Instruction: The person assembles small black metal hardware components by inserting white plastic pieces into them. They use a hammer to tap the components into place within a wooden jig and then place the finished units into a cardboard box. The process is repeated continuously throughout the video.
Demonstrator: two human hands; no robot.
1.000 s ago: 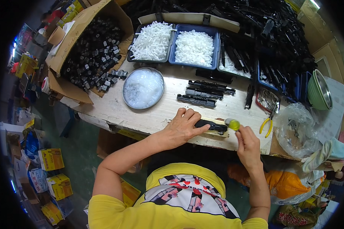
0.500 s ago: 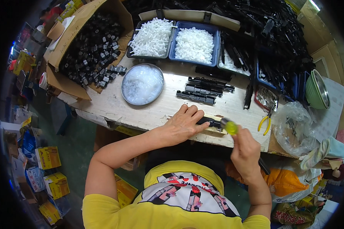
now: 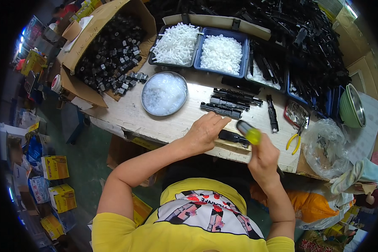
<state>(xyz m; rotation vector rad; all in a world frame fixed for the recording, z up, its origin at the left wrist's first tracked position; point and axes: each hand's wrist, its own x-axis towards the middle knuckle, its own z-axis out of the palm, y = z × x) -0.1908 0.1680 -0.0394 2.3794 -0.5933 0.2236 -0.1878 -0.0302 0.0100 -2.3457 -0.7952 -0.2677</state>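
A small mallet point(image 3: 248, 131) with a yellow-green face and a grey-black head is gripped in my right hand point(image 3: 264, 158), its head raised over the bench's front edge and slightly blurred. Below the head lies a long black plastic part point(image 3: 232, 137) on a pale wooden block point(image 3: 229, 150). My left hand point(image 3: 205, 133) is closed at the left end of that part, fingers bent together; the fingertips are partly hidden. Behind it, several similar black assemblies point(image 3: 221, 110) lie side by side, and one more black assembly point(image 3: 272, 113) lies apart to their right.
A round dish point(image 3: 144, 101) of clear-white pieces stands left. Behind are blue trays point(image 3: 197, 63) of white plastic parts and a cardboard box point(image 3: 71, 50) of black pieces. Yellow-handled pliers point(image 3: 295, 143), a plastic bag point(image 3: 323, 147) and green bowls point(image 3: 349, 107) are at right.
My left hand's fingers have drawn in from lying spread along the black part to its left end. The mallet head has lifted and tilted up-left. The whole view has shifted slightly.
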